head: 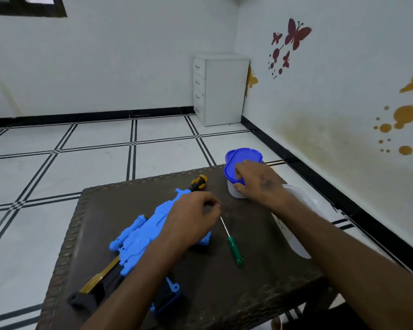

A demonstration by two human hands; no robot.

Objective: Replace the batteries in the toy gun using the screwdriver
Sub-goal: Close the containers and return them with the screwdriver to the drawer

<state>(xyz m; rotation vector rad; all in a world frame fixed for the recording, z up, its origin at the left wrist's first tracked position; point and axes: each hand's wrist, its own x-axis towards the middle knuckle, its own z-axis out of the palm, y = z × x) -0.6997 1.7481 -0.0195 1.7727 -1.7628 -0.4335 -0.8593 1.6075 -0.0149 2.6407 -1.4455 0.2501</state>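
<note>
Dark woven-edged table point(260, 282) carries my blue plastic toy gun point(138, 239) and green-handled screwdriver point(234, 248); my left hand point(191, 220) hovers loosely curled, holding nothing, while my right hand point(258, 182) grips the blue-lidded white tub point(239, 160).

A dark brown woven-edged table point(260, 277) stands on a white tiled floor point(57, 163) crossed by black double lines. A white drawer cabinet point(221, 89) sits in the far corner. Red butterfly decals point(293, 36) and yellow butterfly decals point(405, 113) dot the right wall, which is stained low down.
</note>
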